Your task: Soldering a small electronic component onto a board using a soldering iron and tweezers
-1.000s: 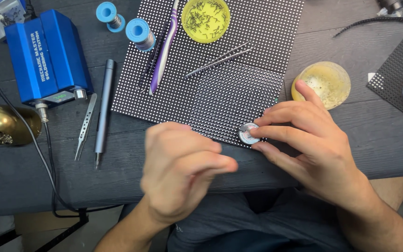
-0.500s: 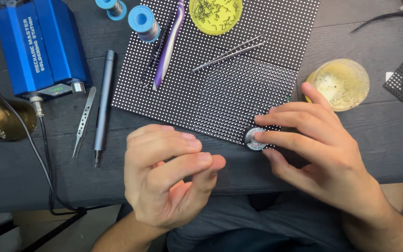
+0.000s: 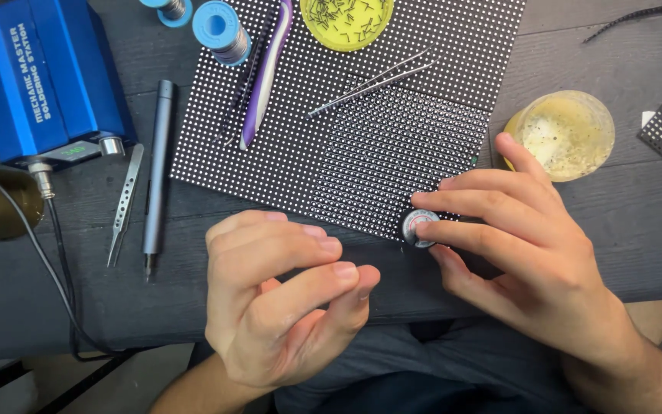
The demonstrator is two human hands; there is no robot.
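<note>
The right hand [image 3: 530,253] pinches a small round spool [image 3: 420,228] between thumb and the first fingers, grasping it at the near edge of the black dotted panel [image 3: 362,123]. The spool's flat round face looks up at the camera, so its axis stands roughly upright and it reads as a disc lying on the panel's corner, or just over it; whether it rests on the panel or is lifted clear cannot be told. The left hand [image 3: 285,299] hovers over the front edge of the dark table [image 3: 637,230], fingers curled in and thumb meeting the fingertips, with nothing to be seen between them; a fine strand there would be too thin to tell.

The spool lies to the right of the left hand and slightly farther from the body, near but apart, with a short gap of table edge between the left fingertips and the disc. The right hand is the nearer one, already on it.

Farther up the panel lie metal tweezers [image 3: 369,80], a purple-handled tool [image 3: 263,77] and a yellow dish of small parts [image 3: 346,19]. To the left are a grey pen-shaped tool [image 3: 155,176], a second pair of tweezers [image 3: 124,203] and a blue box-shaped station [image 3: 44,80]. A pale yellow tub [image 3: 565,134] sits just beyond the right fingers.
</note>
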